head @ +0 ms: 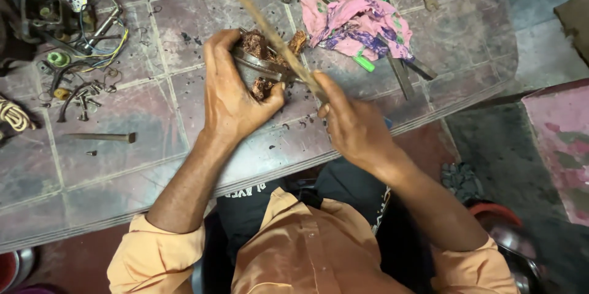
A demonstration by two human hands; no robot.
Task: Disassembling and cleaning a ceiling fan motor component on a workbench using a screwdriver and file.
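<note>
Gripping a thin stick (270, 30), the right hand (353, 125) pokes it into a metal ring (261, 68) of coppery windings, clasped by the left hand (230, 94) on the tiled surface (153, 110). Beyond lies a pink rag (353, 15).

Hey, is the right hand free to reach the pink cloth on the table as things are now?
Probably not at once: the right hand is gripping a long thin stick. The pink cloth lies just beyond it, with nothing between them but that stick.
</note>
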